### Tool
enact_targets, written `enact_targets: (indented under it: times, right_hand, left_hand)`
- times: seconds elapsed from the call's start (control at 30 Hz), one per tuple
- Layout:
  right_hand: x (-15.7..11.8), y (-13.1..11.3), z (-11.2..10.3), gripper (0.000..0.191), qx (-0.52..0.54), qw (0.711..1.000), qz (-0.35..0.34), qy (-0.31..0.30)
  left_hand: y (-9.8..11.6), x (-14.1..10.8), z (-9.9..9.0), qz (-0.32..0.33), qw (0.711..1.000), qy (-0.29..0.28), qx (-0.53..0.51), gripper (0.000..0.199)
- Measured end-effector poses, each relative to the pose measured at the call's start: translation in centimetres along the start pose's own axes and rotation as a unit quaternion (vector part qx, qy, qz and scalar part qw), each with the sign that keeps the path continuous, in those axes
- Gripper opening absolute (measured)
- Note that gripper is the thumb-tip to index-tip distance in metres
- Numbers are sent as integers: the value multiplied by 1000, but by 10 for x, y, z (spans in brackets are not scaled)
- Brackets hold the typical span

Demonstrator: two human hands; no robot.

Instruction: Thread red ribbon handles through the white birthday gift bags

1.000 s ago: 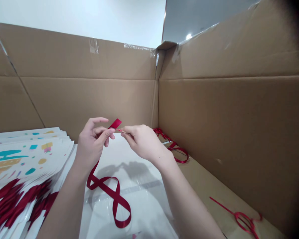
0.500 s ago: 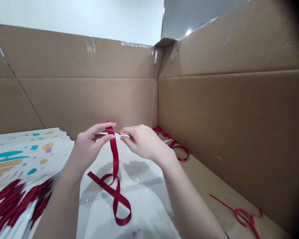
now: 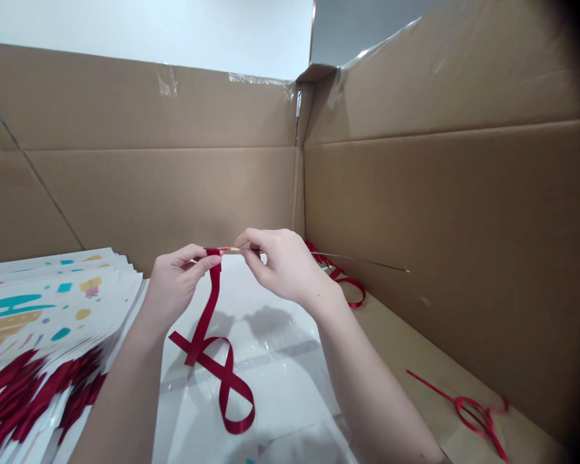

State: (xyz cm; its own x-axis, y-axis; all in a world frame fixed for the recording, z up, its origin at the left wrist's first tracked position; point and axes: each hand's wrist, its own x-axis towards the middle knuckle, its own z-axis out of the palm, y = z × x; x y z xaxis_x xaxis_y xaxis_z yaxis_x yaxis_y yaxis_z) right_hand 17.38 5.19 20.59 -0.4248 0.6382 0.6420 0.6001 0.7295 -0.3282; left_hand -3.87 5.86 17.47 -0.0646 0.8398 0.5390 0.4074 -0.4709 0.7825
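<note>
The left hand (image 3: pixel 178 283) pinched a red ribbon (image 3: pixel 213 296) at the end of a thin rod (image 3: pixel 362 261) gripped by the right hand (image 3: pixel 283 264), apparently keeping both steady, while the slack looped onto white plastic (image 3: pixel 280 380) beside a stack of printed sheets (image 3: pixel 53 309). More ribbon (image 3: pixel 341 277) lay toward the far corner of the box (image 3: pixel 174 193).

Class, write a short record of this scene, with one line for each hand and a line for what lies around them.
Left hand: pinches ribbon against rod
Right hand: pinches rod, which points right
Below hands: ribbon loops on white plastic
Left side: stack of printed sheets
Right side: more ribbon on cardboard
Behind: cardboard walls
</note>
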Motion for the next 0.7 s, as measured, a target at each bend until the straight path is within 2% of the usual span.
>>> enact_targets:
  times: [0.07, 0.17, 0.33, 0.53, 0.7]
  right_hand:
    - [0, -2, 2, 22, 2, 1000, 0, 1]
    - [0, -6, 6, 20, 12, 999, 11, -29]
    - [-1, -8, 6, 18, 46, 994, 36, -89]
    - [-1, -7, 3, 23, 105, 988, 63, -89]
    - [1, -2, 5, 18, 89, 989, 64, -100]
  left_hand:
    - [2, -1, 2, -41, 999, -8, -23, 17]
    - [5, -2, 5, -63, 996, -13, -62, 14]
    - [6, -1, 7, -68, 997, -9, -47, 15]
    - [6, -1, 10, -55, 997, -11, -49, 16]
    - [2, -2, 13, -54, 996, -22, -67, 18]
